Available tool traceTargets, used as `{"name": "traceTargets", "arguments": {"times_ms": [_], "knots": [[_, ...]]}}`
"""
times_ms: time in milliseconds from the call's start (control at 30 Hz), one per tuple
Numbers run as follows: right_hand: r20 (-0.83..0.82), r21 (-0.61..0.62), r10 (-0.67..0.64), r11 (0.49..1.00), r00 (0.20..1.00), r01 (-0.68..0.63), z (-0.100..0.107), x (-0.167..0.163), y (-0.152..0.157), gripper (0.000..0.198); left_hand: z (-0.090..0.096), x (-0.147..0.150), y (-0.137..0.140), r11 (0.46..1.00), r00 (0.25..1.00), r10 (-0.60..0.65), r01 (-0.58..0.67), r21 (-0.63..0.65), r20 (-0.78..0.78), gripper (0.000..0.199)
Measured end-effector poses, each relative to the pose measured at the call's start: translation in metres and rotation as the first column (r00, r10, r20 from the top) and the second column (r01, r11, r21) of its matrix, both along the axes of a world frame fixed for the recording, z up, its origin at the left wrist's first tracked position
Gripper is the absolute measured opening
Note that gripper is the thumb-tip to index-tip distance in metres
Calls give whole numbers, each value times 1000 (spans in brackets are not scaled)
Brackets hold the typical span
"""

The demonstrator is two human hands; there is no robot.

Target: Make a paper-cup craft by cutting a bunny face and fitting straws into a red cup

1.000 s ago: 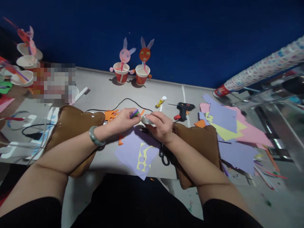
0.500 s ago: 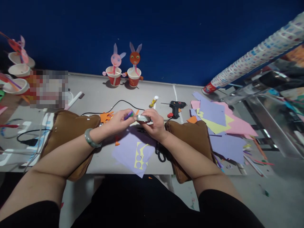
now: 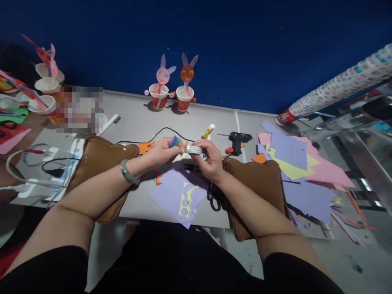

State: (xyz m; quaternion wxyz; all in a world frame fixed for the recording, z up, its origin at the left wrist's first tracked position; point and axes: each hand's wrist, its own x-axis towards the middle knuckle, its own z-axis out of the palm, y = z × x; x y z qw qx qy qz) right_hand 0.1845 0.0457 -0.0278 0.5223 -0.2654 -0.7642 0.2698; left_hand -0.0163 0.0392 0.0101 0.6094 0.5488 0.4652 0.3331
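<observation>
My right hand (image 3: 211, 159) is closed round a roll of tape (image 3: 195, 150), held on edge just above the table. Close against the roll, my left hand (image 3: 167, 151) pinches a small purple and green piece (image 3: 174, 141) whose kind I cannot make out. Its fingertips meet the tape roll's left side; whether they grip the tape's end is unclear. Below both hands lie a purple paper sheet (image 3: 167, 200) and a yellow paper offcut (image 3: 184, 203) with round holes. Black-handled scissors (image 3: 214, 201) lie partly under my right wrist.
Brown cushions (image 3: 101, 163) (image 3: 257, 183) lie under my forearms. Behind my hands are a glue stick (image 3: 208, 131), a glue gun (image 3: 237, 142) and two rabbit-topped paper cups (image 3: 158, 100) (image 3: 184, 102). Coloured paper (image 3: 288, 147) and a long cup stack (image 3: 337, 87) occupy the right.
The view has swung left, so everything sits further right in the picture. Both hands stay together at the tape roll, and the purple and green piece shows at a different angle.
</observation>
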Motion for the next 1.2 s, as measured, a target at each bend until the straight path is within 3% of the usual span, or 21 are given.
{"name": "traceTargets", "arguments": {"times_ms": [67, 133, 300, 433, 533, 667, 800, 933, 1033, 1100, 1200], "knots": [[-39, -75, 27, 997, 999, -30, 0, -1, -1, 8, 2, 0, 0, 996, 997, -10, 17, -89, 82, 4], [-32, -72, 33, 997, 999, -35, -1, -1, 0, 8, 1, -1, 0, 994, 994, -31, 41, -97, 102, 7], [54, 42, -20, 999, 998, 18, -1, 2, 3, 10, -5, -4, 4, 986, 992, -20, 40, 160, -121, 26], [56, 32, -14, 999, 998, 13, -1, 2, 1, 8, -5, -4, 5, 963, 986, 22, 24, 268, -166, 19], [7, -136, 15, 991, 1000, -14, 0, 0, -2, 10, -1, -2, 3, 987, 997, 27, -15, 161, -73, 13], [-142, -391, 79, 911, 987, -129, 0, -1, -3, 24, 6, 0, 0, 997, 991, 34, -25, -73, 129, 11], [-208, -446, 89, 878, 974, -175, -1, 0, 0, 29, 8, 2, 1, 988, 972, 45, -10, -153, 230, 7], [-118, -363, 57, 927, 991, -96, -2, 0, 1, 24, 2, 1, 3, 991, 985, 83, -65, -121, 150, 16], [20, -142, 24, 990, 1000, -21, -3, 0, 0, 11, -5, -2, 4, 994, 997, 72, -73, 75, 11, 33], [84, -9, -3, 1000, 996, 4, -3, 0, 0, 7, -8, -4, 4, 971, 992, 75, -50, 236, -98, 35], [107, 41, -48, 998, 993, 44, -2, 1, 0, 10, -8, -4, 4, 938, 976, 77, -2, 346, -205, 26]]}}
